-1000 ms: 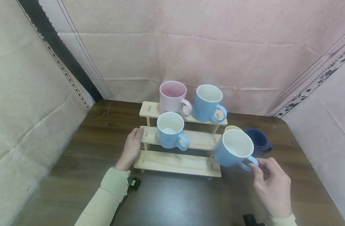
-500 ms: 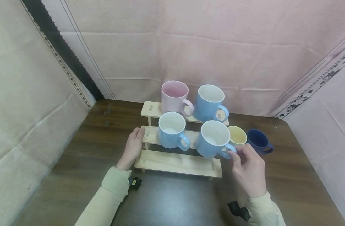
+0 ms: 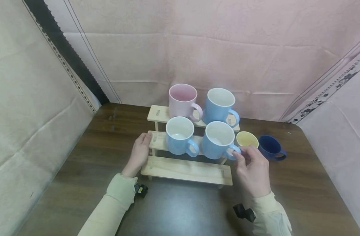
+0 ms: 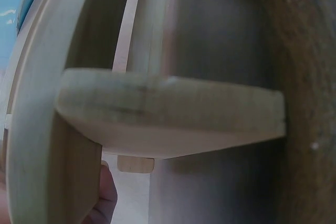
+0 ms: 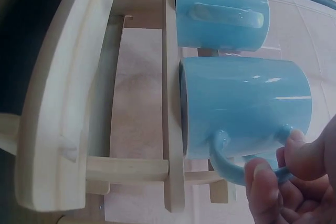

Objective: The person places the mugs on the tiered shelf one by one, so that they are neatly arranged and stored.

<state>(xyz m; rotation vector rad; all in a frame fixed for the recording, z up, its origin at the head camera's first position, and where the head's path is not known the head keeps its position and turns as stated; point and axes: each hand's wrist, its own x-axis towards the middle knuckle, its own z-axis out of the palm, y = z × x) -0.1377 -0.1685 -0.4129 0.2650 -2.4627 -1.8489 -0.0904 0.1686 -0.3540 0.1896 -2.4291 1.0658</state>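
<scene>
At the left end of the middle tier of a three-tier wooden stand, my left hand grips the board's end; in the left wrist view its fingertips show behind the wood. My right hand pinches the handle of a light blue mug at the right part of that same tier. In the right wrist view this mug is upright against the board, thumb and fingers on its handle. Another light blue mug stands to its left. On the top tier are a pink mug and a third light blue mug.
A yellow cup and a dark blue mug stand on the brown wooden table, right of the stand. Pale cloth hangs behind the table and at both sides.
My right hand has carried the light blue mug leftward and back, from beside the stand onto the middle tier. The yellow cup has come into fuller view. My left hand keeps its grip.
</scene>
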